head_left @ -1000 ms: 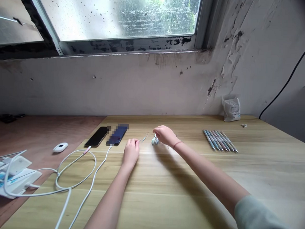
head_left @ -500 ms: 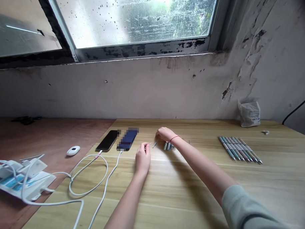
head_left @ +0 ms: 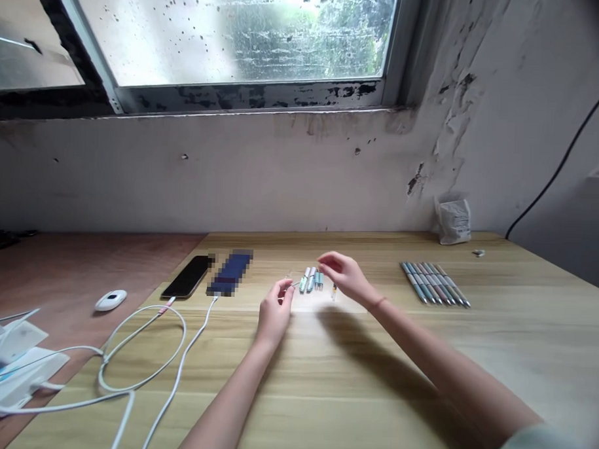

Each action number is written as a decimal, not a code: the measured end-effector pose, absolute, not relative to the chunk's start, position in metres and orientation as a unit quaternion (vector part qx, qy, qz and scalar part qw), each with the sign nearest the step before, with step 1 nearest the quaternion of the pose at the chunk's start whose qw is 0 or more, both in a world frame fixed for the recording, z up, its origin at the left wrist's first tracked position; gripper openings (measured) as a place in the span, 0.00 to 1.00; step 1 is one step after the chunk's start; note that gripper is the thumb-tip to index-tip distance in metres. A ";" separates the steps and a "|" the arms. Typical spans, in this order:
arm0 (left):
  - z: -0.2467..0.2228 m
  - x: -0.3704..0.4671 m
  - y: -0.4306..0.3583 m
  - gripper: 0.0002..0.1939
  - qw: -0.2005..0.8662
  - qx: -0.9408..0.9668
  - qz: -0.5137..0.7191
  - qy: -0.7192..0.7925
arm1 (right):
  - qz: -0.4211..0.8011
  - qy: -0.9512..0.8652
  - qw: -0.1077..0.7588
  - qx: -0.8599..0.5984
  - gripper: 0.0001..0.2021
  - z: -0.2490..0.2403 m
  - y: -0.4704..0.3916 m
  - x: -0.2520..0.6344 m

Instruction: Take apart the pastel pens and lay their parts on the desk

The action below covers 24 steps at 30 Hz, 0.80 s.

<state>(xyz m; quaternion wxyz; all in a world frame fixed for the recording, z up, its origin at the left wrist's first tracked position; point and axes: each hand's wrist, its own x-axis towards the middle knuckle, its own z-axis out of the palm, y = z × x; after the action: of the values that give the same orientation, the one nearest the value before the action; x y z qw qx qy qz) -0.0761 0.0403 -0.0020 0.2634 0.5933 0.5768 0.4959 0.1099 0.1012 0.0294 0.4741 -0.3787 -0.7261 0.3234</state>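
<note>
My left hand point(head_left: 275, 309) pinches a thin pen part point(head_left: 295, 284) whose tip points right. Beyond it on the wooden table lie several short pale green and white pen barrels point(head_left: 307, 280), side by side. My right hand point(head_left: 344, 273) hovers just right of these pieces, fingers bent and thumb apart from them, with nothing visible between them. Below its fingers is a small pen piece point(head_left: 334, 292) with a yellowish part. Farther right, several whole pens point(head_left: 434, 283) lie in a neat slanted row.
Two phones, a black one point(head_left: 187, 277) and a blurred blue one point(head_left: 231, 273), lie at the left with white cables point(head_left: 179, 371). A white oval device point(head_left: 111, 300) and a power strip point(head_left: 19, 378) are farther left. A crumpled packet point(head_left: 453, 220) stands by the wall.
The view has turned to the right. My right hand has moved right, away from my left hand, uncovering the short barrels. The left hand keeps its pinch.
</note>
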 end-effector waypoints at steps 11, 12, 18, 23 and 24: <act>0.007 -0.013 -0.006 0.13 0.430 0.651 0.424 0.460 | 0.559 -0.533 0.518 -0.369 0.14 0.007 0.001 0.160; 0.007 -0.013 -0.006 0.13 0.429 0.655 0.421 0.457 | 0.559 -0.539 0.514 -0.365 0.13 0.007 0.000 0.159; 0.007 -0.013 -0.004 0.12 0.425 0.649 0.425 0.467 | 0.522 -0.562 0.533 -0.358 0.11 0.002 0.001 0.157; 0.008 -0.014 -0.002 0.12 0.410 0.655 0.423 0.473 | 0.499 -0.584 0.524 -0.367 0.10 0.000 0.001 0.159; 0.007 -0.014 -0.002 0.12 0.409 0.659 0.420 0.472 | 0.493 -0.590 0.521 -0.371 0.10 0.000 0.001 0.159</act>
<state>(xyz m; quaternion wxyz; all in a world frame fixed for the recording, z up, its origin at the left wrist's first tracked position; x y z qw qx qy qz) -0.0142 -0.0023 0.0074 0.4086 0.6587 0.4722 0.4198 0.1591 0.0014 -0.0005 0.5206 -0.3713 -0.5895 0.4935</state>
